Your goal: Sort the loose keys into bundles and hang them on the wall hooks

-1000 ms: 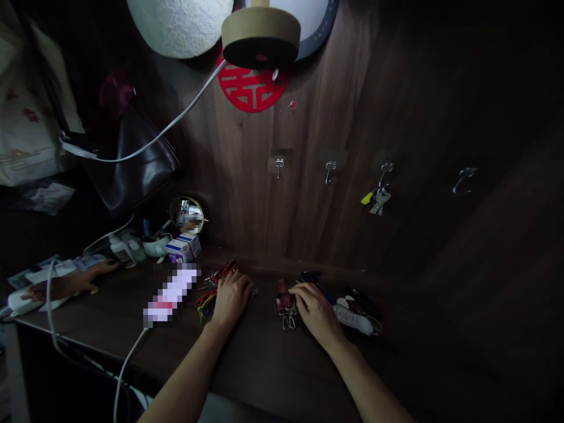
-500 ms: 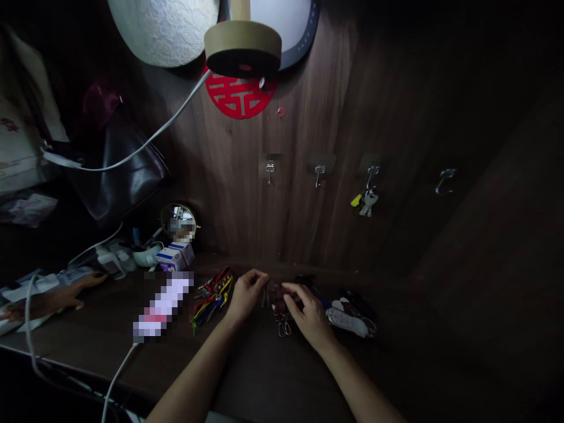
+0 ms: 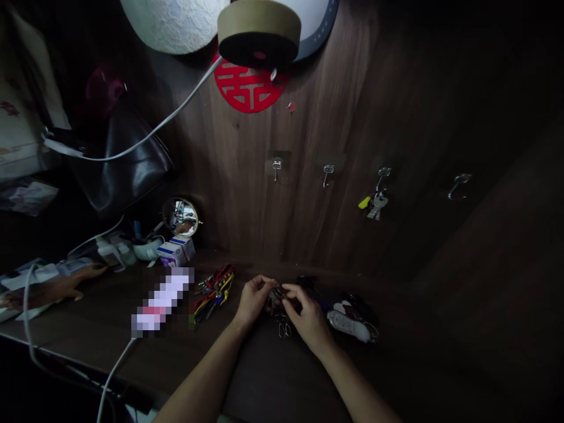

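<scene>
Both of my hands meet over the dark desk, around a small bunch of keys (image 3: 277, 291). My left hand (image 3: 254, 301) pinches the bunch between thumb and fingertips. From the other side, the thumb and fingers of my right hand (image 3: 308, 316) close on it too. The fingers partly hide the keys, and the dim light blurs their detail. Just below the fingers, metal clips (image 3: 284, 329) lie on the desk. Left of my hands is a pile of keys with red and yellow straps (image 3: 215, 294). On the right are a light grey remote-like fob (image 3: 351, 326) and dark items.
Several metal hooks line the wood wall; one hook (image 3: 328, 175) is bare, another carries keys with a yellow tag (image 3: 374, 204). At left are a phone-like blurred object (image 3: 163, 302) on a white cable, small boxes (image 3: 176, 252), a round mirror (image 3: 180, 217) and a wooden hand (image 3: 57, 291).
My left hand has moved right and now meets my right hand at the keys. The fingertips of both hands have come together. The view has shifted slightly.
</scene>
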`<state>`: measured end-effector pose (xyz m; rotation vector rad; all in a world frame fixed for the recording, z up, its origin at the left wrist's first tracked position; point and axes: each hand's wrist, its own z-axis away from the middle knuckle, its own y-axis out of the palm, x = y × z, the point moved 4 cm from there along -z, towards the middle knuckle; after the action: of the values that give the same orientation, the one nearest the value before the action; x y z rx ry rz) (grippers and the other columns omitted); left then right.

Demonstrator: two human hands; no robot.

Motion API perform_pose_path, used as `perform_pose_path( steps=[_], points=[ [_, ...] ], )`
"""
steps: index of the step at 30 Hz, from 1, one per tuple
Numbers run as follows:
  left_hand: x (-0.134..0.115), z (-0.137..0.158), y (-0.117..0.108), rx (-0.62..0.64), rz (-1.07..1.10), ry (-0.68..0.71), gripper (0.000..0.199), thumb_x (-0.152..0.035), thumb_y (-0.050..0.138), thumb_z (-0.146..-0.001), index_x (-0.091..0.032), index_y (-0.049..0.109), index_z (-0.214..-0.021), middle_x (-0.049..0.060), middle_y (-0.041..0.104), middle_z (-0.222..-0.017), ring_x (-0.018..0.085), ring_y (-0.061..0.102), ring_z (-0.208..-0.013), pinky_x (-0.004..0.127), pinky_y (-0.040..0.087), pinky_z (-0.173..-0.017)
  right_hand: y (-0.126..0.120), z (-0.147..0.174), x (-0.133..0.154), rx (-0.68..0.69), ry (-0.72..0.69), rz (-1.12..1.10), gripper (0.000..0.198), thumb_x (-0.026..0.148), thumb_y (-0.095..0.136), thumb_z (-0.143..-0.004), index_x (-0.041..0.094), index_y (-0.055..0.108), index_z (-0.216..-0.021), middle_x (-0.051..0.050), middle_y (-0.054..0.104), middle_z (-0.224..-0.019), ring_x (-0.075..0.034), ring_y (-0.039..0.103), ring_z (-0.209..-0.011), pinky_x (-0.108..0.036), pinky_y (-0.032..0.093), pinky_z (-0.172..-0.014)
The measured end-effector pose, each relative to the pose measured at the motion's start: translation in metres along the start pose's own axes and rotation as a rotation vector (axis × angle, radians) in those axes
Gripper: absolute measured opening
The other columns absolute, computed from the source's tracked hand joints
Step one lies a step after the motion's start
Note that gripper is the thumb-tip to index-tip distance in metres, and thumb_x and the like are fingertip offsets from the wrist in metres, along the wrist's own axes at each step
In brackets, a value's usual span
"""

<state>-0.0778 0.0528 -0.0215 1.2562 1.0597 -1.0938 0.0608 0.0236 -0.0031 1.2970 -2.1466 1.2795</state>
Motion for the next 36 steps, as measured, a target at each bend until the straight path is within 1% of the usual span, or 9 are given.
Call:
perform_pose_path(
  steps=[3, 6, 11, 16, 19, 23, 26, 29, 36],
  points=[
    [-0.002, 0.002, 0.001, 0.048, 0.041, -0.029, 0.03, -0.044, 0.064, -0.065, -0.015, 0.056, -0.071, -0.002, 0.06, -0.057, 0.009, 0.054, -0.042, 0.016, 0.036, -0.034, -0.002, 0.0, 0.002, -0.018, -0.013, -0.005, 0.017, 0.021, 0.049, -0.081, 0.024, 0.061, -0.093, -0.002, 0.069, -0.085, -0.017, 0.066, -0.078, -0.027, 0.052, -0.069],
    [-0.003, 0.006, 0.003, 0.111, 0.075, -0.057, 0.032, -0.044, 0.064, -0.067, -0.013, 0.061, -0.076, -0.001, 0.06, -0.055, 0.009, 0.054, -0.044, 0.016, 0.037, -0.036, -0.005, 0.0, 0.0, -0.069, 0.003, -0.042, 0.015, 0.024, 0.049, -0.083, 0.024, 0.062, -0.089, -0.002, 0.07, -0.084, -0.018, 0.066, -0.076, -0.027, 0.053, -0.067],
    [-0.006, 0.01, 0.006, 0.206, 0.198, -0.112, 0.042, -0.048, 0.06, -0.072, -0.01, 0.064, -0.091, 0.006, 0.068, -0.073, 0.011, 0.059, -0.053, 0.017, 0.038, -0.041, -0.008, 0.0, -0.01, -0.105, 0.139, -0.192, 0.019, 0.034, 0.05, -0.084, 0.021, 0.063, -0.089, -0.004, 0.069, -0.081, -0.019, 0.067, -0.069, -0.029, 0.054, -0.063],
    [-0.009, 0.014, 0.008, 0.273, 0.287, -0.175, 0.049, -0.049, 0.059, -0.075, -0.011, 0.061, -0.105, 0.013, 0.068, -0.092, 0.014, 0.062, -0.063, 0.017, 0.038, -0.044, -0.011, -0.002, -0.013, -0.153, 0.253, -0.339, 0.026, 0.042, 0.055, -0.079, 0.019, 0.064, -0.087, -0.005, 0.069, -0.075, -0.019, 0.065, -0.063, -0.029, 0.053, -0.059],
    [-0.009, 0.015, 0.009, 0.304, 0.31, -0.168, 0.048, -0.045, 0.064, -0.073, -0.011, 0.061, -0.107, 0.013, 0.068, -0.096, 0.014, 0.062, -0.067, 0.019, 0.042, -0.053, -0.013, -0.003, -0.013, -0.179, 0.294, -0.421, 0.027, 0.044, 0.058, -0.076, 0.019, 0.065, -0.086, -0.004, 0.069, -0.069, -0.018, 0.064, -0.061, -0.028, 0.052, -0.058],
    [-0.009, 0.017, 0.01, 0.351, 0.281, -0.106, 0.052, -0.029, 0.077, -0.062, -0.014, 0.061, -0.11, 0.009, 0.068, -0.097, 0.015, 0.062, -0.078, 0.026, 0.045, -0.073, -0.013, -0.003, -0.016, -0.2, 0.346, -0.519, 0.028, 0.045, 0.061, -0.074, 0.019, 0.066, -0.084, -0.004, 0.069, -0.069, -0.018, 0.064, -0.059, -0.029, 0.052, -0.057],
    [-0.009, 0.018, 0.011, 0.373, 0.252, -0.084, 0.052, -0.028, 0.077, -0.062, -0.015, 0.062, -0.109, 0.008, 0.068, -0.095, 0.017, 0.061, -0.082, 0.027, 0.043, -0.078, -0.013, -0.003, -0.018, -0.21, 0.36, -0.554, 0.027, 0.043, 0.063, -0.073, 0.019, 0.066, -0.084, -0.004, 0.069, -0.069, -0.016, 0.063, -0.059, -0.028, 0.052, -0.057],
    [-0.01, 0.017, 0.011, 0.36, 0.183, -0.052, 0.047, -0.032, 0.075, -0.064, -0.014, 0.064, -0.106, 0.007, 0.068, -0.09, 0.015, 0.06, -0.077, 0.027, 0.043, -0.075, -0.014, -0.004, -0.019, -0.228, 0.366, -0.584, 0.026, 0.042, 0.063, -0.073, 0.019, 0.067, -0.084, -0.003, 0.068, -0.067, -0.015, 0.062, -0.058, -0.026, 0.051, -0.055],
    [-0.012, 0.018, 0.014, 0.341, 0.058, 0.043, 0.032, -0.041, 0.069, -0.068, -0.012, 0.067, -0.082, 0.002, 0.064, -0.071, 0.012, 0.054, -0.065, 0.024, 0.042, -0.067, -0.015, -0.005, -0.019, -0.252, 0.394, -0.642, 0.027, 0.043, 0.065, -0.072, 0.019, 0.067, -0.083, 0.0, 0.065, -0.06, -0.012, 0.058, -0.052, -0.023, 0.048, -0.049]
  ],
)
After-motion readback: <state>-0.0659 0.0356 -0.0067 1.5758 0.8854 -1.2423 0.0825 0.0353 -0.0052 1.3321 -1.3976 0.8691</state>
